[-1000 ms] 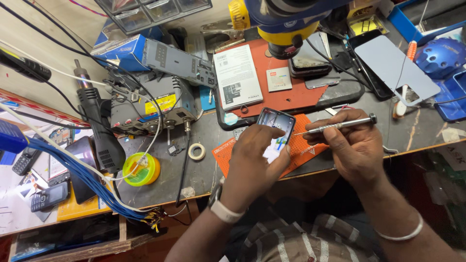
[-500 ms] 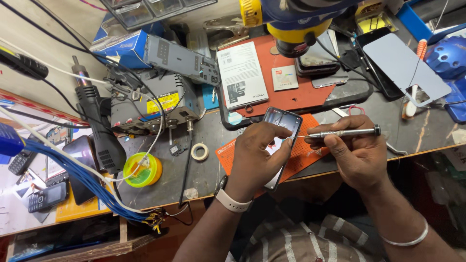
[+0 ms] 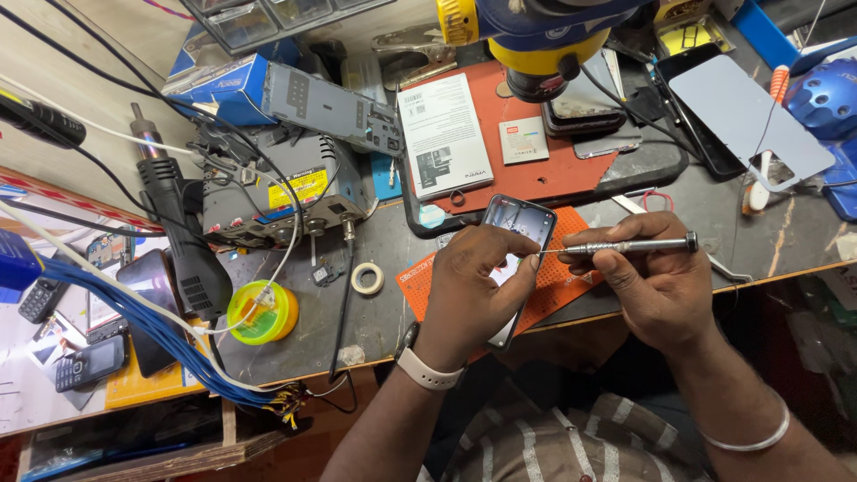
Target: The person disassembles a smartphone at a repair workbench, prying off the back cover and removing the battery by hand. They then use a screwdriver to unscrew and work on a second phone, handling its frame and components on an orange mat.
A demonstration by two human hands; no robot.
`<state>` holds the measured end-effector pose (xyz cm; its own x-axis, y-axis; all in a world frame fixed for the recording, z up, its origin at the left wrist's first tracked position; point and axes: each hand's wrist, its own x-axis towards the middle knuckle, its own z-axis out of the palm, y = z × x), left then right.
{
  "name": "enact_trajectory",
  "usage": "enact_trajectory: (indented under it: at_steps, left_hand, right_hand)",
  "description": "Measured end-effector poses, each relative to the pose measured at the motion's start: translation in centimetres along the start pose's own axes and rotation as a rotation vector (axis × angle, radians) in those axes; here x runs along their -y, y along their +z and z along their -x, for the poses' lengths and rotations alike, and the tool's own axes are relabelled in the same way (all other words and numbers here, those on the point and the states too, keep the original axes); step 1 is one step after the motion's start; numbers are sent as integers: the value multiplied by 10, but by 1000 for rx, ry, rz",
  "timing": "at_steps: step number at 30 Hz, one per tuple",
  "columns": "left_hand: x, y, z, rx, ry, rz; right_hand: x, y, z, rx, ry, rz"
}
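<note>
Two hands work close together over the front edge of the cluttered counter (image 3: 714, 241): the left hand (image 3: 469, 290) curls around a smartphone (image 3: 516, 234), gripping it above an orange perforated mat (image 3: 553, 277). The right hand (image 3: 656, 277) pinches a slim metal screwdriver (image 3: 625, 247) held level, its fine tip touching the smartphone's right edge. Left of the hands lie a small roll of tape (image 3: 367, 278), a yellow-green solder spool (image 3: 262, 312) and a black hot-air gun (image 3: 183, 241).
</note>
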<state>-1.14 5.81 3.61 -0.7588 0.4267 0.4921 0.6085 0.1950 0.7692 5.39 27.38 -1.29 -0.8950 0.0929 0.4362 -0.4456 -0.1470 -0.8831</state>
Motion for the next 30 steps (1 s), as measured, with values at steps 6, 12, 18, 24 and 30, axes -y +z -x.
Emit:
enact_trajectory:
  at_steps: [6,12,18,24,30]
  left_hand:
    - [3,0,0,5,-20,12]
    - [4,2,-1,12,-37,-9]
    - [5,1,-1,17,-5,12]
    - [8,0,0,8,-41,39]
    - [8,1,0,1,-95,55]
  right_hand:
    - [-1,1,-1,12,2,-23]
    - [-1,0,-1,28,-5,-39]
    - [-3,-2,-1,22,5,-38]
    - [1,2,-2,-6,6,-110]
    - [12,8,-15,-121,209,-229]
